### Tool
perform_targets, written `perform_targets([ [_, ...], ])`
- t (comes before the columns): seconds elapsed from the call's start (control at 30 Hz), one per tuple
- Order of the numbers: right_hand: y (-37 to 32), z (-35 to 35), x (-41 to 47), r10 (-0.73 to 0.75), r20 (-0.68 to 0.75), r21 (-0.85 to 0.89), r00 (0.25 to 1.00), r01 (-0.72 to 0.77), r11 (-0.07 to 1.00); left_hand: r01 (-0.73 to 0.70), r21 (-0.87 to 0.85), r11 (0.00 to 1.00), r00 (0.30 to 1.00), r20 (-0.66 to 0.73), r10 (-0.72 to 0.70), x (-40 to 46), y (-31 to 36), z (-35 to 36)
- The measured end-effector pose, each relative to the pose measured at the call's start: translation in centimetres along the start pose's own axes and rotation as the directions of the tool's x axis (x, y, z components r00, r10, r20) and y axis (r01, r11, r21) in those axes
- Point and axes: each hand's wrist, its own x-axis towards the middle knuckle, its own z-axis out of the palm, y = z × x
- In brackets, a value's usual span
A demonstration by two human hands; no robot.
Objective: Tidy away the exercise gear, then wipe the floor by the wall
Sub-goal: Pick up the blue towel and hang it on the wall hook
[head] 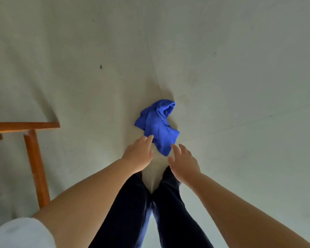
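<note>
A crumpled blue cloth point(158, 125) lies on the pale floor just in front of my legs, which are in dark trousers. My left hand point(139, 153) reaches down with its fingertips at the cloth's near left edge. My right hand point(183, 161) hovers just below the cloth's near tip, its fingers spread and relaxed. Neither hand holds anything.
A wooden table point(25, 125) with a round leg point(37, 169) stands at the left. The pale floor point(240, 86) with thin seams stretches ahead and to the right. A grey object shows at the lower left edge.
</note>
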Motion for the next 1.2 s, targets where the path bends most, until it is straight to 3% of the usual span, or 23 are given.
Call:
perform_targets([
  [0.13, 1.9, 3.2, 12.5, -0.006, -0.042, 0.019, 0.999, 0.007, 1.000, 0.009, 0.067, 0.998, 0.998, -0.058, -0.005, 11.6, -2.7, 3.5],
  [0.27, 2.7, 6.4, 22.9, 0.069, -0.145, 0.206, 0.987, -0.038, 0.978, 0.040, 0.058, 0.998, 0.988, -0.149, -0.031, 21.5, -5.7, 6.7],
  [0.33, 2.5, 8.0, 26.5, 0.101, -0.212, 0.332, 0.972, -0.026, 0.943, -0.045, 0.059, 0.997, 0.971, -0.232, 0.057, 25.6, -7.1, 8.0],
  [0.4, 2.2, 9.7, 29.0, 0.091, -0.275, 0.408, 0.957, 0.030, 0.913, -0.189, 0.210, 0.959, 0.921, -0.302, 0.248, 28.7, -8.0, 9.0],
  [0.47, 2.2, 10.9, 30.5, 0.073, -0.316, 0.448, 0.946, 0.081, 0.891, -0.317, 0.336, 0.887, 0.861, -0.290, 0.417, 30.6, -8.4, 9.5],
  [0.53, 2.3, 11.2, 30.8, 0.082, -0.322, 0.475, 0.943, 0.086, 0.876, -0.345, 0.374, 0.861, 0.866, -0.228, 0.446, 30.9, -7.9, 9.2],
  [0.63, 2.4, 10.1, 28.8, 0.050, -0.301, 0.368, 0.952, 0.068, 0.928, -0.271, 0.446, 0.853, 0.901, -0.193, 0.388, 29.3, -6.4, 7.9],
  [0.83, 0.6, 4.1, 18.9, 0.094, -0.236, 0.383, 0.967, 0.004, 0.924, -0.253, 0.298, 0.920, 0.917, -0.229, 0.327, 18.8, -4.3, 3.2],
  [0.93, -0.7, -0.2, 12.7, 0.061, -0.234, 0.376, 0.970, 0.032, 0.926, -0.206, 0.364, 0.908, 0.948, -0.157, 0.278, 12.5, -2.3, -1.5],
  [1.03, -2.1, -4.7, 6.0, -0.001, -0.222, 0.374, 0.975, 0.086, 0.924, -0.246, 0.420, 0.874, 0.948, -0.082, 0.306, 6.4, 0.0, -6.5],
  [1.1, -3.2, -8.2, 1.3, -0.045, -0.242, 0.358, 0.969, 0.132, 0.924, -0.295, 0.348, 0.890, 0.939, -0.068, 0.337, 2.2, 1.8, -10.2],
  [1.2, -4.6, -13.6, -5.8, -0.067, -0.223, 0.336, 0.972, 0.142, 0.931, -0.251, 0.150, 0.956, 0.965, -0.039, 0.260, -4.4, 5.4, -15.8],
])
